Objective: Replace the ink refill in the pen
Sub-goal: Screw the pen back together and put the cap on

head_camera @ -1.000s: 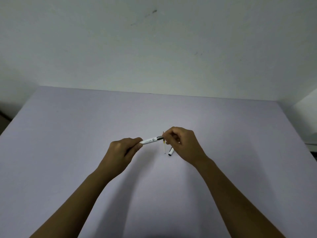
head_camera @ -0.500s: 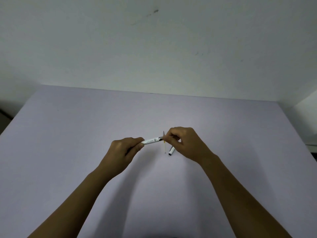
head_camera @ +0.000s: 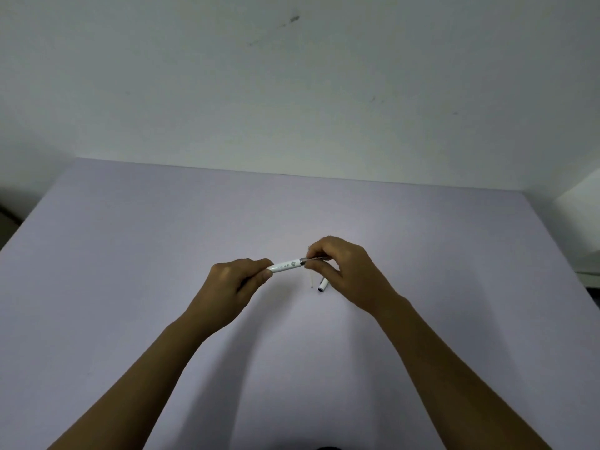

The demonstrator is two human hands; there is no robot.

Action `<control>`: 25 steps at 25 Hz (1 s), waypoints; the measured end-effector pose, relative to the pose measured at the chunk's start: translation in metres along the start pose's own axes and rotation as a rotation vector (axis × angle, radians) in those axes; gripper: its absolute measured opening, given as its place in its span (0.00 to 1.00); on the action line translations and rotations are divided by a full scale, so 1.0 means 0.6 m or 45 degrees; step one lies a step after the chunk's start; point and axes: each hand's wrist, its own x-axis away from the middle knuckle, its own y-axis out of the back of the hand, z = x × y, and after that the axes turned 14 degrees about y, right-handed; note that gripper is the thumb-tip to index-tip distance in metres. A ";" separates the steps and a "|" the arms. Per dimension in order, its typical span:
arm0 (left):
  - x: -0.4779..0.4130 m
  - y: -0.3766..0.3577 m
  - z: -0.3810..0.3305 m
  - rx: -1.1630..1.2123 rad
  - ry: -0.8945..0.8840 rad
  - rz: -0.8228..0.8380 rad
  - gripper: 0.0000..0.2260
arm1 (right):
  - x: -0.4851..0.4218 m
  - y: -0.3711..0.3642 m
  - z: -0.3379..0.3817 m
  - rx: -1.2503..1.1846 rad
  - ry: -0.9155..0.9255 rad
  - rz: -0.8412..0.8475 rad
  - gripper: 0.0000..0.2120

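My left hand (head_camera: 232, 282) grips the rear of a white pen barrel (head_camera: 285, 266), held level above the table. My right hand (head_camera: 347, 271) pinches the thin dark refill (head_camera: 313, 258) that sticks out of the barrel's metal-ringed front end. On the table under my right hand lies a thin pale refill (head_camera: 311, 279), pointing away from me. Beside it lies a short white pen part (head_camera: 322, 284) with a dark end, partly hidden by my fingers.
A pale lilac table (head_camera: 162, 254) runs to a white wall (head_camera: 292, 92) at the back. A white object (head_camera: 581, 203) stands past the table's right edge.
My right hand has shifted slightly right and up at the barrel's front end, exposing a little more of the dark refill. My left hand and the barrel have hardly moved.
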 end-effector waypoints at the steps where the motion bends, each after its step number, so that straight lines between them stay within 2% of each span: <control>1: 0.000 0.000 0.001 0.002 -0.008 0.000 0.05 | -0.001 -0.004 0.001 0.033 -0.002 -0.015 0.07; 5: -0.001 -0.001 -0.002 0.029 -0.021 -0.003 0.08 | -0.009 -0.007 0.004 0.108 -0.147 -0.037 0.18; 9: -0.005 0.004 -0.003 0.035 -0.016 -0.003 0.09 | -0.004 0.011 0.004 -0.040 -0.049 0.005 0.06; 13: -0.005 0.007 -0.005 0.030 -0.039 0.028 0.10 | -0.008 0.007 0.006 0.115 -0.099 0.009 0.14; 17: -0.004 0.008 -0.005 0.020 -0.035 0.026 0.11 | -0.003 0.015 0.004 -0.036 -0.095 0.059 0.07; 22: -0.003 0.010 -0.005 0.035 -0.042 0.009 0.10 | -0.009 0.010 0.009 0.104 -0.098 0.054 0.15; 25: -0.005 0.008 -0.006 0.035 -0.036 0.004 0.10 | -0.006 0.017 0.010 0.015 0.011 0.030 0.08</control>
